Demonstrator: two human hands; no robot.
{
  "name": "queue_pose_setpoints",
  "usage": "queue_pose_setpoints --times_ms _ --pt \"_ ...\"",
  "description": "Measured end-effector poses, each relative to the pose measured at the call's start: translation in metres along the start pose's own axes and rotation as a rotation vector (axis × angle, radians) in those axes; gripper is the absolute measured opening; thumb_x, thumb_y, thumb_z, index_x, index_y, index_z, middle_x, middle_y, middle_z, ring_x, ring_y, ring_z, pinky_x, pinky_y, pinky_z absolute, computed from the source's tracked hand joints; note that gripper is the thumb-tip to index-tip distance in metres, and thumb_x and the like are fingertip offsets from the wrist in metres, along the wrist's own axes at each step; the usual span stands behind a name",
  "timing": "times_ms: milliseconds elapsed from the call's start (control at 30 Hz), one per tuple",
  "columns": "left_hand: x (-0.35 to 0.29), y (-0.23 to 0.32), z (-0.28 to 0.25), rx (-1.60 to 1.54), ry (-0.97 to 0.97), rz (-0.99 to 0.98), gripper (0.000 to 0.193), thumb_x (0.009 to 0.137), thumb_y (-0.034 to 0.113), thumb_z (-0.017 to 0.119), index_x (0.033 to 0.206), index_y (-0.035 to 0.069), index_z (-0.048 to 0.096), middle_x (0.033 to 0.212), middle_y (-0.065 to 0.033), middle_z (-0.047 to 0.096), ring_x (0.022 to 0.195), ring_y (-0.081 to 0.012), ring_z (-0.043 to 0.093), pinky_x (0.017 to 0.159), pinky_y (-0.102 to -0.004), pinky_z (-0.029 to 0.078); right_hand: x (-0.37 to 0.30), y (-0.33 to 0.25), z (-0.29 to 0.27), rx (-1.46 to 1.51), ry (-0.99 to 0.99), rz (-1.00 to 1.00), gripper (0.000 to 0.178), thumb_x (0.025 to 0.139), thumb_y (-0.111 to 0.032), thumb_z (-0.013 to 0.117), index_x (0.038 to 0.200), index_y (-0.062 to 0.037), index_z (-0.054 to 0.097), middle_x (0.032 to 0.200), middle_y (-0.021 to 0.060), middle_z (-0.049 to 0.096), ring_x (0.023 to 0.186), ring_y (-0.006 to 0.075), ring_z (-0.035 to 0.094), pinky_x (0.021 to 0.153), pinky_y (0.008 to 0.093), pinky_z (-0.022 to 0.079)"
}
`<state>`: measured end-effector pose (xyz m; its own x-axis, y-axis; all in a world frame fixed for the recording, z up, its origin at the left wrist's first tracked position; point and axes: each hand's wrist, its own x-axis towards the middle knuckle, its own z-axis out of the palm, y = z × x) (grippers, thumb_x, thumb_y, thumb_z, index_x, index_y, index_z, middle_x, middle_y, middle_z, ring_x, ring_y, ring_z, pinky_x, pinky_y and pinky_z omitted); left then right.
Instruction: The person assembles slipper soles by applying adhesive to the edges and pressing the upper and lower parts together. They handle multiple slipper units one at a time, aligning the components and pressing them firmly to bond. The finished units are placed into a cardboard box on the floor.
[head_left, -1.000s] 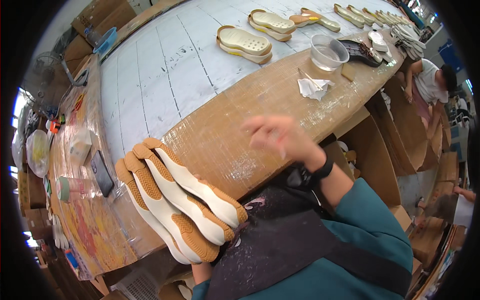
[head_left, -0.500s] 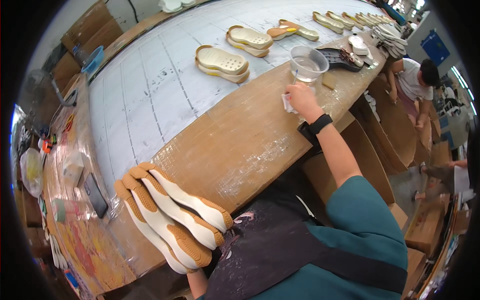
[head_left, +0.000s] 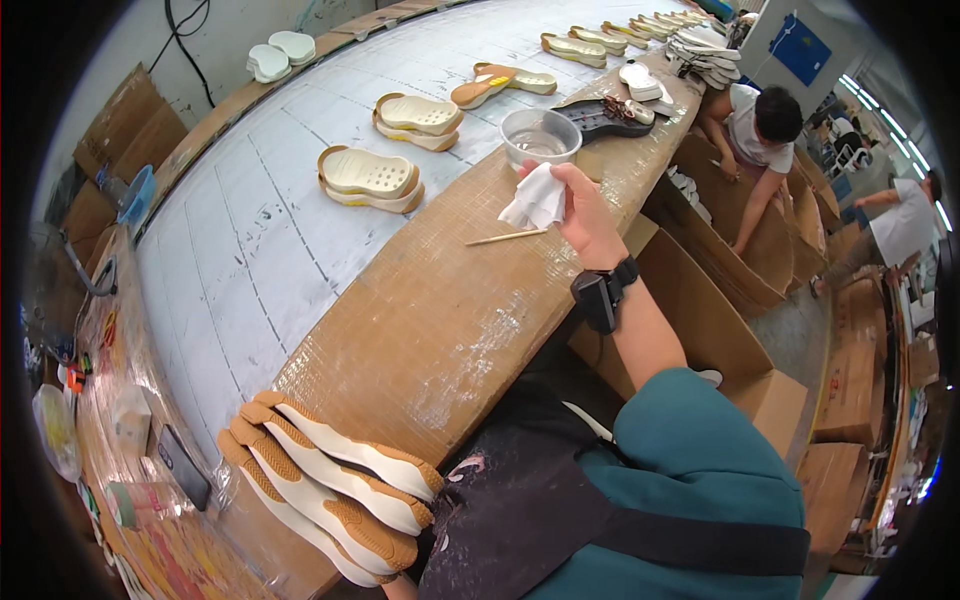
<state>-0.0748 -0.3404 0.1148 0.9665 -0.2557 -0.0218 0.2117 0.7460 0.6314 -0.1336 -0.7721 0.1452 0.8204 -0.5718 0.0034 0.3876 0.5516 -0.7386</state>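
Note:
My right hand (head_left: 588,218) pinches a crumpled white cloth (head_left: 538,198) just in front of a clear plastic bowl (head_left: 540,136) of liquid. Beside the cloth, a thin wooden stick (head_left: 505,237) lies on the brown tabletop (head_left: 400,310). At the lower left, several tan-and-white shoe soles (head_left: 335,485) are stacked side by side on edge. Only a bit of my left forearm (head_left: 402,588) shows below that stack; the left hand and its fingers are hidden behind the soles.
Cream sole pairs (head_left: 368,178) stand in a row along the white surface. A black sole (head_left: 605,118) lies beyond the bowl. Cardboard boxes (head_left: 690,300) line the right side, where a person (head_left: 755,135) bends over one. A phone (head_left: 183,467) rests at the left.
My right hand has let go of the stick, which now lies on the table, and has lifted the white cloth. The view has shifted; the sole stack stays beside me.

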Motion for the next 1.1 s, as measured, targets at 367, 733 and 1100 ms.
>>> queue_pose_setpoints --times_ms 367,733,1100 --pt "-0.005 -0.009 0.004 0.008 0.039 -0.007 0.055 0.080 0.028 0.051 0.122 -0.004 0.035 0.113 -0.0175 0.051 0.101 -0.0257 0.052 0.088 -0.0367 0.042 0.067 -0.053 -0.049 -0.860 0.078 -0.193 0.019 0.080 -0.016 0.057 0.089 0.0008 0.059 0.076 0.0084 0.060 0.072 0.0205 0.060 0.067 0.0329 0.049" --pt "-0.009 -0.020 0.018 -0.003 0.065 -0.008 0.057 0.079 0.029 0.052 0.123 -0.004 0.034 0.113 -0.0177 0.050 0.102 -0.0257 0.052 0.089 -0.0369 0.042 0.170 -0.078 -0.087 -2.140 -0.345 -0.259 0.026 0.071 -0.006 0.051 0.093 -0.0098 0.066 0.089 0.0147 0.063 0.086 0.0295 0.059 0.078 0.0357 0.046" --pt "-0.029 -0.025 0.018 -0.009 0.133 -0.005 0.059 0.078 0.029 0.053 0.123 -0.003 0.033 0.114 -0.0178 0.050 0.102 -0.0258 0.052 0.089 -0.0370 0.042 0.176 -0.077 -0.098 -2.109 -0.284 -0.290 0.030 0.063 -0.002 0.056 0.092 -0.0068 0.065 0.086 0.0164 0.062 0.082 0.0293 0.060 0.074 0.0339 0.048"
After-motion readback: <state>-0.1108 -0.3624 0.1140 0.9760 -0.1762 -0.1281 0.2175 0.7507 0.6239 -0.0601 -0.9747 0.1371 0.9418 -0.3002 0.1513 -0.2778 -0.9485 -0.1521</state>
